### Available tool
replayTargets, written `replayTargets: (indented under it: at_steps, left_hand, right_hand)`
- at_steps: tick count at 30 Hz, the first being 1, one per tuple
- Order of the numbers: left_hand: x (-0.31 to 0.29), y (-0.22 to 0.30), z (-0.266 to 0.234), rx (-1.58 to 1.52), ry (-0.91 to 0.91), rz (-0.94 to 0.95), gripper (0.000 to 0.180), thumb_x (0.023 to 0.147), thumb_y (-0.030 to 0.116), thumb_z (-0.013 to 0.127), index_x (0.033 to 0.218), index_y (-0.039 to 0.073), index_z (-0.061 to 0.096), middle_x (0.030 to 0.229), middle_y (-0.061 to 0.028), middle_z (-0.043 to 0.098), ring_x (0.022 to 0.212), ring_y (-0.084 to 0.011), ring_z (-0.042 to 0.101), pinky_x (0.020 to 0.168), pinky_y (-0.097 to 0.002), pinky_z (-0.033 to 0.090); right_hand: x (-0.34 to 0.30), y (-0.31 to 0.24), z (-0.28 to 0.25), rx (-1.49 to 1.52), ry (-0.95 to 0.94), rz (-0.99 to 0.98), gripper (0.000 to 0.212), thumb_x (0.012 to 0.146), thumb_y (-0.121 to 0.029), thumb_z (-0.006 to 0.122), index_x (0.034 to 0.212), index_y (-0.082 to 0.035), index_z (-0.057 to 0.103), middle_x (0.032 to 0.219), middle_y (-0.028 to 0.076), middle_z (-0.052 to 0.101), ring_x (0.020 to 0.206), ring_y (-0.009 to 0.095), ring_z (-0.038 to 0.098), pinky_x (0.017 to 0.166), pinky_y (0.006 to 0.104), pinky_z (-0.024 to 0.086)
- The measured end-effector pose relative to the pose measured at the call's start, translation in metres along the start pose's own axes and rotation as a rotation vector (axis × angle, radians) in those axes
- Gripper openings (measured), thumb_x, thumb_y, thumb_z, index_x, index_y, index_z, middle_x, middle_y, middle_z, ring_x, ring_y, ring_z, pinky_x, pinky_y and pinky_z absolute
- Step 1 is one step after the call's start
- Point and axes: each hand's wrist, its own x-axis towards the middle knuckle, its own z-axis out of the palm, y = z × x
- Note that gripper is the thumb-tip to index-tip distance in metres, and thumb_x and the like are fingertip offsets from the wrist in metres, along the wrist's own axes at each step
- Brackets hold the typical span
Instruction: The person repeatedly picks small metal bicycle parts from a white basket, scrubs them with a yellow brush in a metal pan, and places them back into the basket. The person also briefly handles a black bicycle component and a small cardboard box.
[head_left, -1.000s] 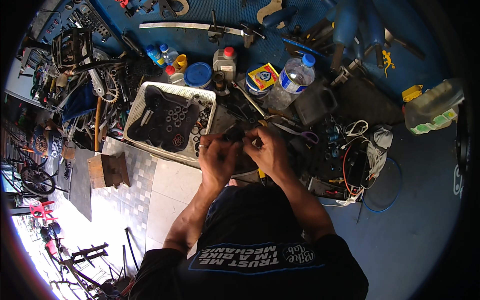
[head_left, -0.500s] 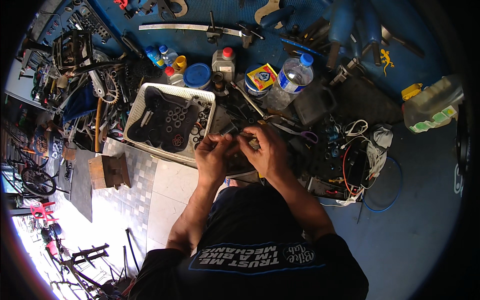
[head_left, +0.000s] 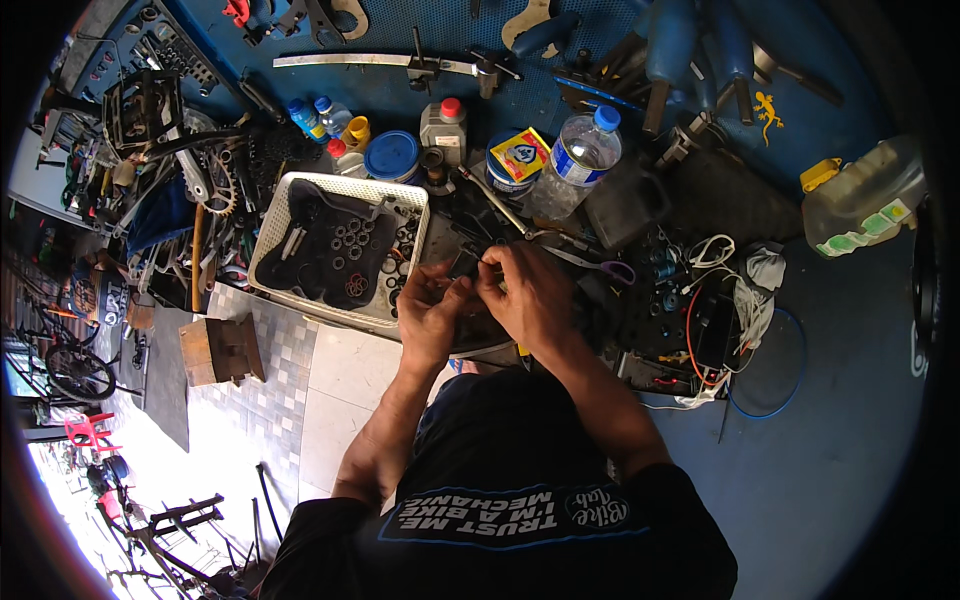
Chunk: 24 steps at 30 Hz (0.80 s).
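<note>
Both hands work close together over the front of the bench. My left hand (head_left: 430, 315) is closed, its thumb and fingers pinched on a small dark cylindrical part (head_left: 463, 266). My right hand (head_left: 525, 295) is beside it, fingertips pressed together at the right end of that part; what they pinch is too small and shaded to make out. Left of the hands stands a cream plastic basket (head_left: 273, 225), lined with a black tray (head_left: 318, 215) that carries several metal rings and a few small orange-red rings.
Behind the hands stand a large clear bottle (head_left: 590, 155), a blue-lidded tub (head_left: 391, 156) and a grey red-capped bottle (head_left: 444, 130). Purple-handled scissors (head_left: 617, 271) lie to the right, near tangled white cables (head_left: 712, 250). Bicycle parts (head_left: 200, 180) crowd the left; a wooden block (head_left: 215, 352) sits lower left.
My right hand's fingers have shifted slightly up and left against the dark part, and my left fingers have adjusted their pinch. The whole view has tilted a little.
</note>
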Motion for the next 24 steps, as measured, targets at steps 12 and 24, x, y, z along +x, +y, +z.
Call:
replayTargets:
  at_steps: [12,24]
  left_hand:
    - [0.001,-0.001,0.004,0.026,0.066,0.06,0.035,0.098,0.012,0.081,0.119,-0.006,0.06,0.101,-0.01,0.067,0.085,-0.019,0.075,0.072,-0.0281,0.062]
    - [0.003,0.009,0.006,-0.55,-0.044,-0.429,0.03,0.109,0.034,0.062,0.114,0.004,0.062,0.111,-0.0157,0.071,0.104,-0.0291,0.074,0.082,-0.0413,0.061]
  right_hand:
    - [-0.002,0.013,0.004,0.009,-0.064,0.013,0.025,0.084,-0.01,0.081,0.099,-0.011,0.062,0.086,0.008,0.065,0.077,0.029,0.068,0.067,0.0422,0.055]
    - [-0.002,0.02,-0.01,0.32,-0.051,0.132,0.019,0.094,-0.008,0.081,0.112,-0.007,0.074,0.098,0.012,0.075,0.086,0.028,0.075,0.073,0.0376,0.059]
